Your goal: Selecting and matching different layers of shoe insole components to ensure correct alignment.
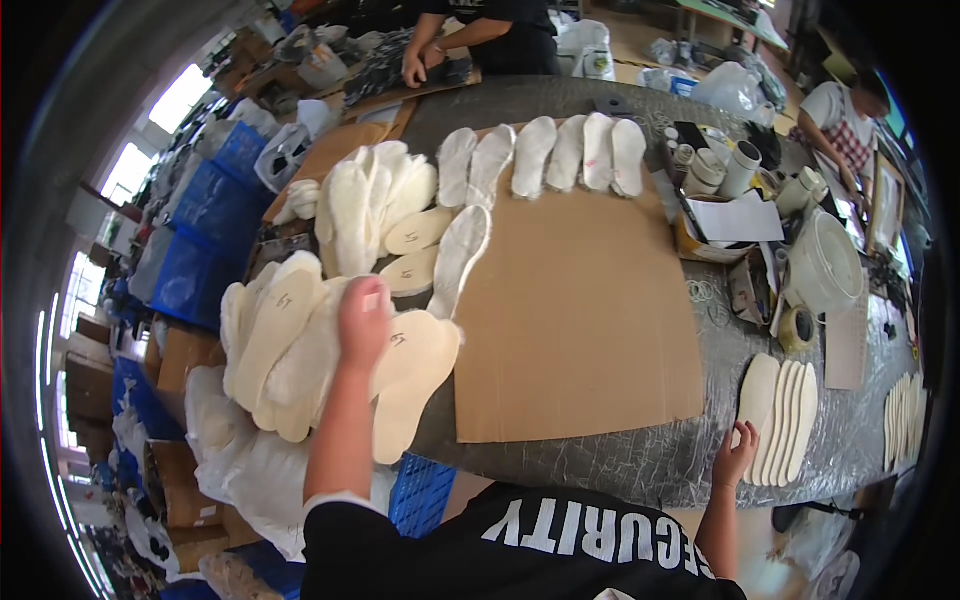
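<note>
My left hand (pixel 365 325) is closed over the fluffy white insoles at the left of the table, thumb on top and the other fingers mostly hidden. A cream-backed insole (pixel 418 350) lies against it on the right, and a heap of fleece insoles (pixel 280 310) on the left. At the table's near right edge, my right hand (pixel 737 455) has its fingers bent on the lower left edge of a smooth cream insole (pixel 760 388). That insole leans beside a fanned row of matching insoles (pixel 793 425).
A brown cardboard sheet (pixel 580 320) covers the middle of the table, with fleece insoles (pixel 535 155) lined along its far edge. Containers, a white bucket (pixel 825 262) and a tape roll (pixel 797 328) stand at the right. Blue crates (pixel 205 220) are at the left; two people work beyond.
</note>
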Action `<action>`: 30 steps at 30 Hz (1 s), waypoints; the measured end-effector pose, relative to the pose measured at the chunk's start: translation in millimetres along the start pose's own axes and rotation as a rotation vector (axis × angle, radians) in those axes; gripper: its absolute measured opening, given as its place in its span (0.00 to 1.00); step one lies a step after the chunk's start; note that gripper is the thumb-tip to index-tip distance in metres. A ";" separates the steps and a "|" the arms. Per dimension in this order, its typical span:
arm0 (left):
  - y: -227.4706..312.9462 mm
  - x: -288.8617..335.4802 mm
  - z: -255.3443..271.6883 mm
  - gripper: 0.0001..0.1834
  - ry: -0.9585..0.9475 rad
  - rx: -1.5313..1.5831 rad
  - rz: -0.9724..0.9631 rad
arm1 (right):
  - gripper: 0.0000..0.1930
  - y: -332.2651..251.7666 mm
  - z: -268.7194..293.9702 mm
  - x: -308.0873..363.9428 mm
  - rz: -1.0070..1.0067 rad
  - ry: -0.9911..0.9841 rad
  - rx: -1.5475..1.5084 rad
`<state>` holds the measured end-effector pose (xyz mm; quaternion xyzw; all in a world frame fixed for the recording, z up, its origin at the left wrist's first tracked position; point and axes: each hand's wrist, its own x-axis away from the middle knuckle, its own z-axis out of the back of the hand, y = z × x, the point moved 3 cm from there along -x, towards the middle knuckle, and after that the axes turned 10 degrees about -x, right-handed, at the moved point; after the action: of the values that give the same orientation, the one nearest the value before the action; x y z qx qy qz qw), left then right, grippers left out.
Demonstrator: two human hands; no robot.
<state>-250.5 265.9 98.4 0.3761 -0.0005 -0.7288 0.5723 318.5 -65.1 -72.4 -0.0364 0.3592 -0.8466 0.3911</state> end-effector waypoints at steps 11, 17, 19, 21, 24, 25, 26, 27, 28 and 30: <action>-55.1 -34.3 -225.3 0.40 -0.750 -0.585 0.578 | 0.11 -25.4 25.5 71.8 -0.060 -0.061 -0.112; -98.2 -45.9 -215.9 0.24 -0.534 -0.380 0.649 | 0.11 -10.2 37.2 92.2 -0.145 -0.004 -0.028; -95.8 -47.6 -206.3 0.22 -0.285 -0.113 0.743 | 0.11 -18.5 28.3 89.3 -0.133 -0.010 -0.069; -81.8 -52.9 -196.7 0.19 -0.277 -0.036 0.662 | 0.11 -36.1 14.6 80.5 -0.116 -0.017 -0.109; -18.8 -51.2 -194.6 0.14 -0.543 -0.037 0.479 | 0.12 -67.4 -2.8 73.1 -0.042 -0.093 -0.245; 2.2 -45.1 -190.8 0.11 -0.456 -0.080 0.142 | 0.12 -77.1 -9.1 69.1 -0.009 -0.121 -0.270; 27.3 -34.4 -188.9 0.09 -0.364 -0.109 -0.196 | 0.13 -86.1 -14.0 66.8 0.046 -0.135 -0.258; 50.9 -19.5 -188.5 0.07 -0.409 -0.022 -0.264 | 0.13 -92.8 -18.7 65.9 0.093 -0.148 -0.245; 80.9 -1.5 -185.8 0.06 -0.459 0.073 -0.332 | 0.12 -96.3 -23.8 62.3 0.015 -0.238 -0.341; 150.8 37.9 -173.3 0.04 -0.648 0.028 -0.476 | 0.13 -83.5 -44.5 61.4 -0.309 -0.352 -0.679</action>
<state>-32.1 256.7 18.4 0.1242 -0.1039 -0.9217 0.3525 207.7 -45.2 -65.6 -0.3611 0.5361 -0.7094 0.2808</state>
